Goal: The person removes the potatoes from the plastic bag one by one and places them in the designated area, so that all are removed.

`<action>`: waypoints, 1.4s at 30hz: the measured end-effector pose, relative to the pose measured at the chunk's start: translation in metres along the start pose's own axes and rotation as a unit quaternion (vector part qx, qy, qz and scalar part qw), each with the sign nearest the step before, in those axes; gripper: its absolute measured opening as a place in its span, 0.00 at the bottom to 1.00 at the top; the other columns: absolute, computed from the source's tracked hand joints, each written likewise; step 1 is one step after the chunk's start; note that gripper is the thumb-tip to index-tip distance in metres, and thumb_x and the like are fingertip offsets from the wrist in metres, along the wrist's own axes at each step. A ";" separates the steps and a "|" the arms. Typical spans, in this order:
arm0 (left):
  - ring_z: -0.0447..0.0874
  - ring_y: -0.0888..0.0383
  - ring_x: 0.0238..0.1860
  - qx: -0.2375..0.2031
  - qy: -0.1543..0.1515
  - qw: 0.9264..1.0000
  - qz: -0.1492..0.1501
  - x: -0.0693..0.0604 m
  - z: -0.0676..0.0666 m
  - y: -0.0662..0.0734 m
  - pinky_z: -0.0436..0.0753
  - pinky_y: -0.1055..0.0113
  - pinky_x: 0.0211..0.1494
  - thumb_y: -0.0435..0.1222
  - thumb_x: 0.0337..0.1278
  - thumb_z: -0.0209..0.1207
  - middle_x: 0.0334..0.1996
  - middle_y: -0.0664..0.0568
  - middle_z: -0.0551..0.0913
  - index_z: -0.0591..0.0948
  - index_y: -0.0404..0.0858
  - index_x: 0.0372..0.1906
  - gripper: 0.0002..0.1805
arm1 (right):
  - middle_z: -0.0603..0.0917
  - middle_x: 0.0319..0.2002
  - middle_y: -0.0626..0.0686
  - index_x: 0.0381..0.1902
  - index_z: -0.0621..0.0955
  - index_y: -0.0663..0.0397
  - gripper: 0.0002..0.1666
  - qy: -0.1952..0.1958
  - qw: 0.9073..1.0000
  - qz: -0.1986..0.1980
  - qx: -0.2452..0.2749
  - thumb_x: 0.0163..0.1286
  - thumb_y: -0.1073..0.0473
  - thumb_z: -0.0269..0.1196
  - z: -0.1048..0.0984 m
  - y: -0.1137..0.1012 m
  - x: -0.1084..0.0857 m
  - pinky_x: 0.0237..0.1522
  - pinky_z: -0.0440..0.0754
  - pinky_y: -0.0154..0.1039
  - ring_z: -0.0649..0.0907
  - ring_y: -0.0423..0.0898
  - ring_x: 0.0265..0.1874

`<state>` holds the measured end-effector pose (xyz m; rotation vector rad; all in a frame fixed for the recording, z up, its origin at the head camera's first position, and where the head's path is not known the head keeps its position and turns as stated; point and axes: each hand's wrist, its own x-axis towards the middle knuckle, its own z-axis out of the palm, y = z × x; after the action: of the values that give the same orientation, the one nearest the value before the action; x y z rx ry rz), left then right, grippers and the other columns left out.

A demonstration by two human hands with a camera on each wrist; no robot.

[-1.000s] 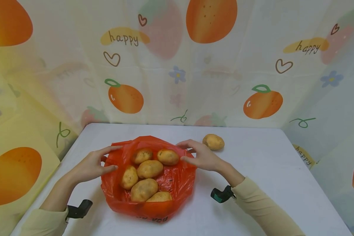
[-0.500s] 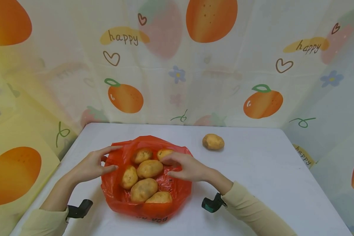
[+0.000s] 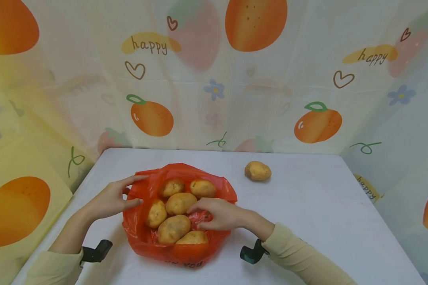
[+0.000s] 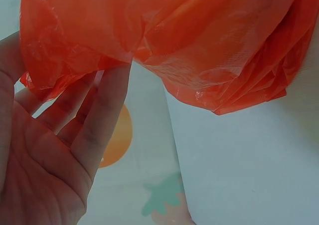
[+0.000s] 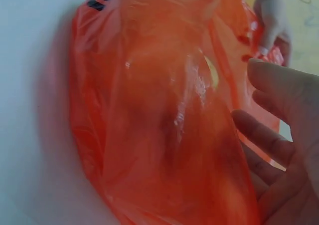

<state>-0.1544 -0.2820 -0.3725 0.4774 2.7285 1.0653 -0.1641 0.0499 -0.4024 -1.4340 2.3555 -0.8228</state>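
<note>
A red plastic bag (image 3: 137, 241) stands with its mouth spread wide, showing several potatoes (image 3: 174, 228) inside. My left hand (image 3: 112, 201) holds the bag's left rim, thumb and index finger hooked over it; the left wrist view hides their tips behind the film. Over the right side of the mouth, my right hand (image 3: 217, 214) reaches in. Its fingertips are close to the middle potato (image 3: 181, 204), with thumb and fingers apart and nothing between them. Whether they touch it I cannot tell. In the right wrist view the bag wall (image 5: 159, 115) covers part of the fingers.
One potato (image 3: 258, 171) lies outside the bag at the back of the white table (image 3: 306, 221). A printed cloth backdrop (image 3: 214, 79) rises behind the table's far edge. Each wrist wears a black camera (image 3: 97, 251).
My right hand has left the bag's right rim and moved left and toward me, passing over the upper right potato, into the mouth. The left hand has stayed put.
</note>
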 end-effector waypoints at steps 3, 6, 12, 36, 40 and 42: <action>0.77 0.52 0.37 0.002 0.001 1.000 0.000 0.000 0.000 -0.001 0.82 0.69 0.28 0.39 0.50 0.64 0.45 0.46 0.78 0.67 0.47 0.63 0.33 | 0.77 0.51 0.45 0.56 0.74 0.49 0.23 -0.019 1.000 -0.005 -0.008 0.62 0.55 0.63 0.004 0.001 0.000 0.55 0.72 0.28 0.74 0.36 0.51; 0.76 0.52 0.37 0.005 0.001 1.000 -0.003 0.000 0.001 0.000 0.82 0.69 0.28 0.39 0.50 0.64 0.44 0.46 0.78 0.67 0.47 0.64 0.33 | 0.77 0.53 0.45 0.57 0.73 0.49 0.25 -0.042 0.999 -0.010 -0.003 0.62 0.54 0.63 0.009 0.004 0.000 0.55 0.71 0.28 0.75 0.39 0.52; 0.76 0.51 0.37 0.002 -0.001 1.000 -0.002 -0.001 0.001 0.000 0.82 0.70 0.28 0.38 0.50 0.64 0.44 0.45 0.78 0.67 0.45 0.64 0.33 | 0.77 0.52 0.44 0.57 0.73 0.47 0.25 -0.067 0.997 -0.028 0.001 0.63 0.54 0.62 0.017 0.008 0.000 0.55 0.71 0.28 0.75 0.41 0.50; 0.76 0.50 0.39 -0.002 -0.003 1.000 -0.007 -0.002 0.001 0.000 0.82 0.70 0.29 0.39 0.51 0.64 0.46 0.45 0.77 0.67 0.46 0.64 0.33 | 0.73 0.58 0.44 0.61 0.70 0.46 0.28 -0.124 0.991 -0.049 0.004 0.63 0.57 0.62 0.024 0.008 -0.003 0.61 0.66 0.29 0.71 0.36 0.57; 0.76 0.50 0.39 0.003 0.004 1.000 -0.002 -0.001 0.001 0.001 0.82 0.69 0.29 0.38 0.51 0.64 0.47 0.45 0.77 0.67 0.45 0.63 0.32 | 0.73 0.59 0.45 0.63 0.69 0.48 0.30 -0.144 0.988 -0.060 0.013 0.62 0.58 0.62 0.026 0.011 -0.004 0.62 0.64 0.29 0.70 0.36 0.57; 0.77 0.50 0.39 0.006 0.007 1.000 0.001 -0.001 0.001 0.001 0.82 0.69 0.29 0.38 0.51 0.64 0.47 0.45 0.78 0.68 0.45 0.63 0.32 | 0.72 0.59 0.46 0.63 0.68 0.48 0.31 -0.153 0.986 -0.063 0.015 0.62 0.57 0.62 0.027 0.012 -0.004 0.62 0.64 0.29 0.70 0.36 0.57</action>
<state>-0.1528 -0.2811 -0.3727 0.4772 2.7477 1.0571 -0.1572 0.0488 -0.4317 -1.5826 2.0349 -0.6130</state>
